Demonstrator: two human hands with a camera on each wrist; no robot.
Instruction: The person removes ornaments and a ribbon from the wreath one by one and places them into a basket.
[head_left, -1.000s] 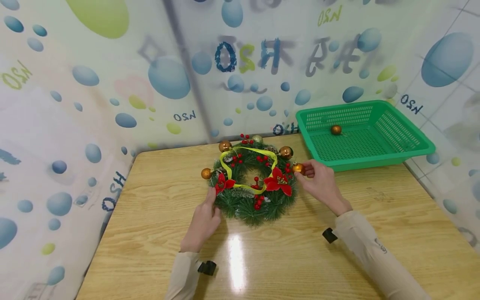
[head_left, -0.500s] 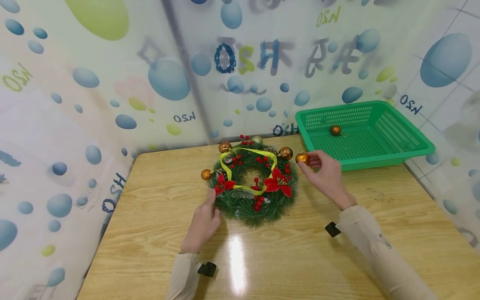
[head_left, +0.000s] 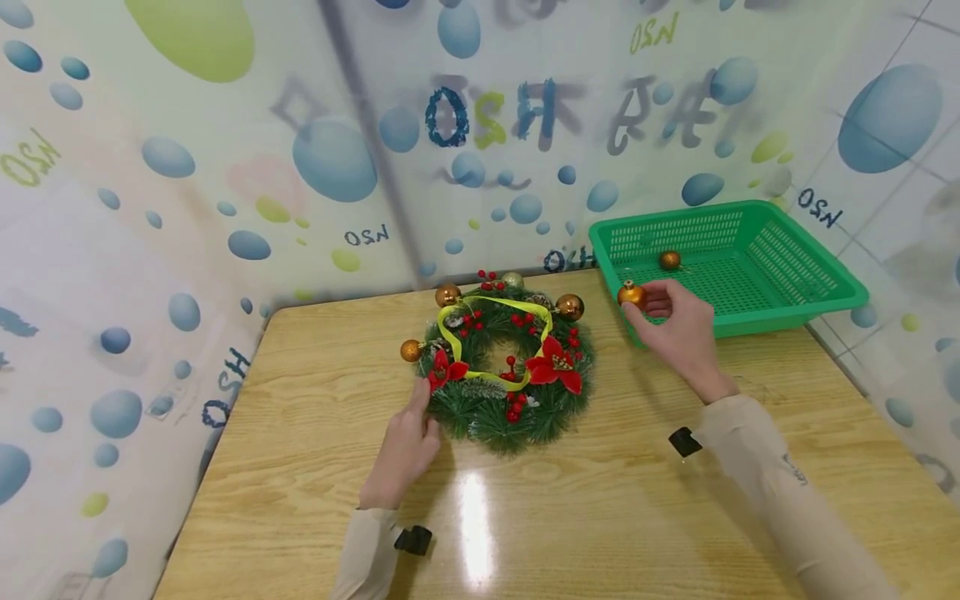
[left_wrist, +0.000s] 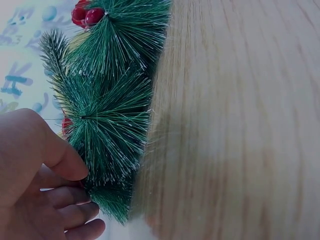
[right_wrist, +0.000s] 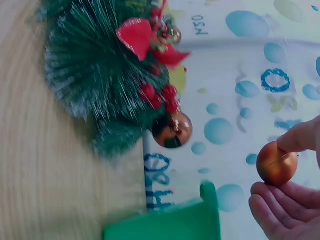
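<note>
A green Christmas wreath lies on the table, trimmed with red poinsettias, red berries, pine cones, baubles and a yellow ribbon. At its lower left edge, my left hand holds the greenery, the fingertips partly hidden among the needles beside a red flower. My right hand pinches an orange-gold bauble between thumb and fingers. That bauble is in the air, overlapping the near left corner of the green basket in the head view.
Inside the basket lies another gold bauble. Copper baubles stick out from the wreath's upper rim, and a smaller orange one from its left side. A printed curtain hangs behind the wooden table.
My right hand has carried the orange-gold bauble away from the wreath's right side, rightward and up toward the basket. The left hand and the wreath have stayed in place.
</note>
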